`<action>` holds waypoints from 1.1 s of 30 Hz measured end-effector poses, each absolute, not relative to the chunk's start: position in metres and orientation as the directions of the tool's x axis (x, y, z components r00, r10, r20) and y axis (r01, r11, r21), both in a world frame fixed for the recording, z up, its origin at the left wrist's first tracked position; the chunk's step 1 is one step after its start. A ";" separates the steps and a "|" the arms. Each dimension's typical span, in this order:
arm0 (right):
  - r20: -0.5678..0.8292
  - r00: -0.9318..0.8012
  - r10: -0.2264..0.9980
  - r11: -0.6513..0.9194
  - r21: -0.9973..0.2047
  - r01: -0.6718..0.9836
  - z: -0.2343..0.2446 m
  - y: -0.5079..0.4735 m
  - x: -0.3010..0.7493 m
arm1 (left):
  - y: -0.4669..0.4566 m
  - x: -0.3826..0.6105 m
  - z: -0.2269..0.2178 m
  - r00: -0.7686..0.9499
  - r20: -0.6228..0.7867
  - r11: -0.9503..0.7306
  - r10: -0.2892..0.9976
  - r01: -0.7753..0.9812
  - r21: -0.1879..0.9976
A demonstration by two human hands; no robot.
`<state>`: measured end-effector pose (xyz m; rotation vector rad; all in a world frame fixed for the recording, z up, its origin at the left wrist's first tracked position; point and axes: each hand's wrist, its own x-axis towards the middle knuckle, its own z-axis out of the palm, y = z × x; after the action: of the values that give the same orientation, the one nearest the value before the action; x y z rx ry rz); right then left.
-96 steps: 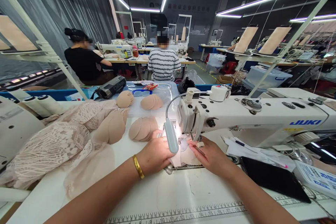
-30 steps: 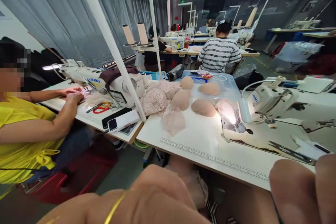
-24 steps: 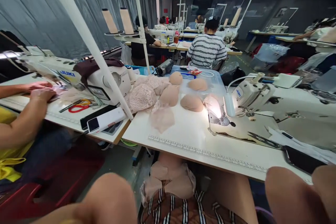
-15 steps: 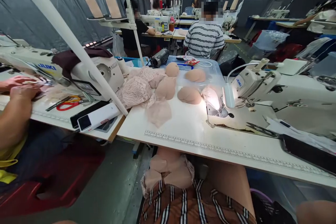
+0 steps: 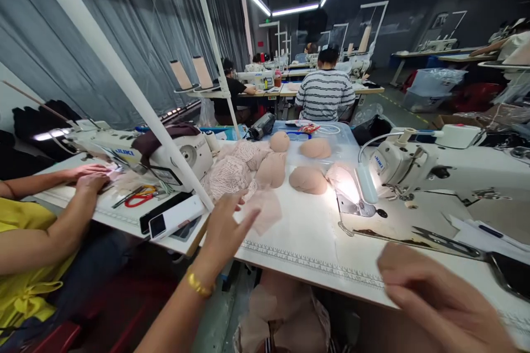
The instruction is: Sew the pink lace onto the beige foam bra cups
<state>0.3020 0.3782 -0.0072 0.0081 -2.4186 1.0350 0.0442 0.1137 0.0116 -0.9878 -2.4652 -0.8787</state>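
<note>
My left hand [image 5: 228, 225] reaches over the table's front left part, fingers apart and holding nothing. Just beyond its fingertips are a sheer pale pink fabric piece [image 5: 265, 212] and a heap of pale pink lace [image 5: 229, 175]. My right hand [image 5: 439, 295], somewhat blurred, is over the front edge at the right, fingers loosely curled, thumb apart, nothing visible in it. Beige moulded bra cups [image 5: 308, 180] lie mid-table. A pale cup piece [image 5: 343, 179] sits by the lit needle area of the sewing machine [image 5: 414, 168]. More beige cup pieces [image 5: 265, 306] rest on my lap.
Thread snips [image 5: 447, 241] and a black phone [image 5: 511, 273] lie at the right. A clear plastic bin [image 5: 343, 140] stands behind the cups. At the left, a white pole [image 5: 136, 105] slants across, near a white device [image 5: 178, 218], red-handled scissors [image 5: 141, 197] and a co-worker's hands [image 5: 93, 176].
Both my hands have come up from below into view over the table's front edge, the left one open. The camera view has tilted upward, showing ceiling lights.
</note>
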 end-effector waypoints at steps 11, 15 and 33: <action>0.038 -0.971 0.238 0.477 -0.875 0.083 -0.030 0.380 0.221 | 0.157 0.024 0.008 -0.760 0.318 0.597 0.567 0.645 0.477; 0.171 -0.939 0.298 0.426 -0.904 -0.030 -0.033 0.378 0.189 | 0.157 0.056 0.029 -0.731 0.223 0.189 0.645 0.435 0.881; 0.147 -0.913 0.380 0.183 -0.980 -0.082 -0.034 0.389 0.209 | 0.221 0.092 -0.008 -0.674 -0.090 -0.207 0.733 -0.347 0.915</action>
<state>0.2090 0.3891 -0.0338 -0.2815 -2.1078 1.7816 0.0924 0.2213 -0.0076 -0.7733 -2.1492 -3.1298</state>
